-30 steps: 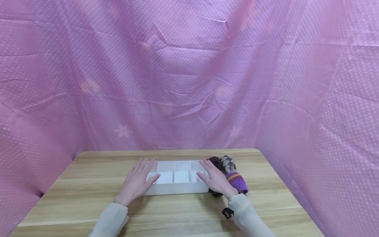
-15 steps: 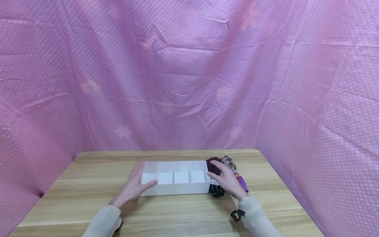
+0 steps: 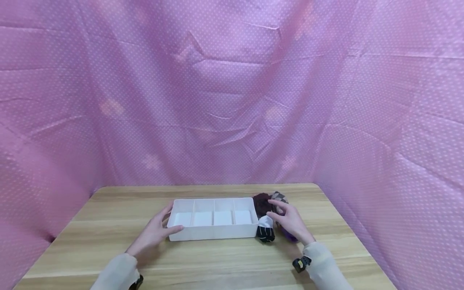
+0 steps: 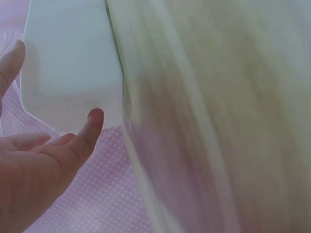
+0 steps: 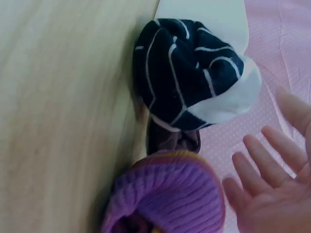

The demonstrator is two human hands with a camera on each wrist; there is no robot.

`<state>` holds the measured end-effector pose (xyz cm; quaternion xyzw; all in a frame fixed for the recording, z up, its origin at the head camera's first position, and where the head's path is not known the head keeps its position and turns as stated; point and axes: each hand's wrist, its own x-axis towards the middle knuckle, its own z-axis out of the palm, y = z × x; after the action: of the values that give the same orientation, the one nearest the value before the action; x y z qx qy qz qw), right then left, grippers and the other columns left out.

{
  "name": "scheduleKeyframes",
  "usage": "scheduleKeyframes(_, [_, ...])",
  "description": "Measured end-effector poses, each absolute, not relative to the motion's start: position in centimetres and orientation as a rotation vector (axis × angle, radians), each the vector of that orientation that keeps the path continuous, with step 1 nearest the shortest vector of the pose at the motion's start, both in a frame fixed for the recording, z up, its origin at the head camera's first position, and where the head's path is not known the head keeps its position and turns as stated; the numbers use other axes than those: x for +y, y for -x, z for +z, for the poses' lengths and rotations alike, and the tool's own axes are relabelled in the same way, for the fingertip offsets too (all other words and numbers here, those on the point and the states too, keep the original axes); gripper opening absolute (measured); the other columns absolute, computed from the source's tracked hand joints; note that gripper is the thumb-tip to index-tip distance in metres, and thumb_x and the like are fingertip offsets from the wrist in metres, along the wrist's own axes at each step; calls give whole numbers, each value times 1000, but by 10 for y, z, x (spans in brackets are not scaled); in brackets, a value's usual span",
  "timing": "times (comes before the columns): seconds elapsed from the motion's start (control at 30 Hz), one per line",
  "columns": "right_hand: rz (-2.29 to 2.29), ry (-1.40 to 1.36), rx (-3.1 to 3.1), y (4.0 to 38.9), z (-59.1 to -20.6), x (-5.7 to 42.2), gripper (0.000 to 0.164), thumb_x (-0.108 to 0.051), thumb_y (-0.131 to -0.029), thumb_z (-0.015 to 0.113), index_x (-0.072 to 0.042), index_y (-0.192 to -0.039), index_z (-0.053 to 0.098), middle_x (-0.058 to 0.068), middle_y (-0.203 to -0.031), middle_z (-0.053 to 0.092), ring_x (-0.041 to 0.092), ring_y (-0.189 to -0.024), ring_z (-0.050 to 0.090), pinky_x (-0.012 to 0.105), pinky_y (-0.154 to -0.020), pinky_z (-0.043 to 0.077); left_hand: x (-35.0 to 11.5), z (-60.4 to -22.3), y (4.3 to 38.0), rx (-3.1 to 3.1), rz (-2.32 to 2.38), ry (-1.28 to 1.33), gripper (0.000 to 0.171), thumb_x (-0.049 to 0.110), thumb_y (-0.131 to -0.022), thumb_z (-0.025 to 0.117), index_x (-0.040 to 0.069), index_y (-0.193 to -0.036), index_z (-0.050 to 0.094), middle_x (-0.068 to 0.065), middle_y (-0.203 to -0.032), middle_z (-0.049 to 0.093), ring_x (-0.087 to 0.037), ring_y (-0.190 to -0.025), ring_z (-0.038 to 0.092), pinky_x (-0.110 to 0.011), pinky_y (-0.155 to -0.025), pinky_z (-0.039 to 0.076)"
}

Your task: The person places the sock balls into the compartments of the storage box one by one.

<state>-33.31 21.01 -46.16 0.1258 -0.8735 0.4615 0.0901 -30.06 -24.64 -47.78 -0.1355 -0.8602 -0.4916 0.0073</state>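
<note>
A white divided box (image 3: 214, 232) with several compartments lies lengthwise on the table. My left hand (image 3: 152, 231) is at the box's left end, thumb and fingers spread on either side of the corner; whether they touch it I cannot tell. My right hand (image 3: 291, 222) hovers with spread fingers over rolled socks beside the box's right end. In the right wrist view are a black-and-white rolled sock (image 5: 170, 73) with white lines and a purple ribbed rolled sock (image 5: 180, 189). A dark maroon rolled sock (image 3: 262, 204) and a checkered rolled sock (image 3: 279, 197), partly hidden by my hand, lie behind.
The wooden table (image 3: 217, 266) has a pink dotted cloth (image 3: 217, 100) hanging behind it and on both sides. Bare wood lies in front of the box and to its left. A dark band (image 3: 301, 264) is around my right wrist.
Both hands have moved apart and outward, the left from above the box's left end to beside it, the right off the box to over the socks. The box has shifted slightly toward me.
</note>
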Motion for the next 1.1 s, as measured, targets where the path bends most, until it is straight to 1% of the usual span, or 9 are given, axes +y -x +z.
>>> scheduleKeyframes(0.23, [1444, -230, -2576, 338, -467, 231, 48, -23, -85, 76, -11, -130, 64, 18, -137, 59, 37, -132, 48, 56, -115, 36, -253, -482, 301, -2647, -1646, 473, 91, 31, -89, 72, 5, -156, 17, -23, -159, 26, -46, -139, 35, -58, -114, 35])
scheduleKeyframes(0.37, [1536, -286, -2545, 339, -468, 245, 48, -18, -88, 73, -2, -131, 60, 19, -138, 57, 38, -135, 45, 54, -118, 34, -255, -485, 300, -2635, -1720, 473, 86, 30, -91, 69, 5, -156, 19, -22, -156, 32, -44, -136, 42, -52, -112, 41])
scheduleKeyframes(0.47, [1628, -351, -2554, 339, -472, 256, 50, -15, -89, 72, 3, -133, 56, 23, -137, 57, 40, -130, 50, 41, -111, 45, -257, -486, 299, -2642, -1744, 441, 85, 31, -92, 69, 4, -156, 20, -22, -156, 33, -43, -135, 45, -47, -110, 45])
scheduleKeyframes(0.53, [1665, -372, -2565, 340, -476, 262, 51, -15, -88, 72, 3, -134, 56, 24, -134, 59, 39, -124, 55, 27, -100, 51, -258, -485, 298, -2657, -1725, 427, 84, 31, -92, 68, 3, -155, 21, -23, -155, 33, -43, -134, 46, -45, -109, 46])
scheduleKeyframes(0.6, [1687, -387, -2589, 341, -480, 269, 54, -17, -88, 73, 2, -135, 55, 23, -133, 60, 35, -121, 58, 17, -92, 49, -259, -484, 296, -2665, -1720, 402, 84, 32, -91, 69, 2, -154, 22, -23, -155, 33, -42, -134, 46, -45, -110, 46])
scheduleKeyframes(0.63, [1712, -387, -2596, 342, -483, 272, 55, -18, -87, 74, 1, -135, 55, 23, -133, 60, 33, -120, 58, 15, -89, 50, -260, -484, 296, -2664, -1731, 389, 84, 32, -91, 69, 2, -154, 23, -23, -155, 33, -42, -134, 45, -46, -111, 45])
scheduleKeyframes(0.77, [1798, -429, -2636, 347, -490, 283, 61, -21, -87, 73, -2, -140, 51, 22, -138, 57, 21, -116, 59, 17, -90, 51, -261, -481, 293, -2667, -1775, 344, 84, 33, -91, 69, 4, -155, 23, -21, -156, 33, -41, -137, 43, -49, -114, 40])
scheduleKeyframes(0.87, [1877, -506, -2640, 352, -495, 292, 63, -17, -89, 71, 0, -144, 45, 26, -141, 51, 13, -113, 59, 20, -92, 52, -261, -479, 292, -2677, -1783, 335, 84, 34, -91, 69, 6, -155, 22, -20, -157, 32, -40, -137, 43, -50, -115, 38])
scheduleKeyframes(1.1, [1997, -678, -2711, 356, -499, 308, 67, -9, -91, 67, -1, -149, 35, 26, -140, 49, 15, -113, 59, 29, -94, 56, -260, -479, 290, -2671, -1820, 313, 86, 38, -90, 69, 6, -155, 23, -21, -157, 31, -41, -139, 40, -54, -116, 36])
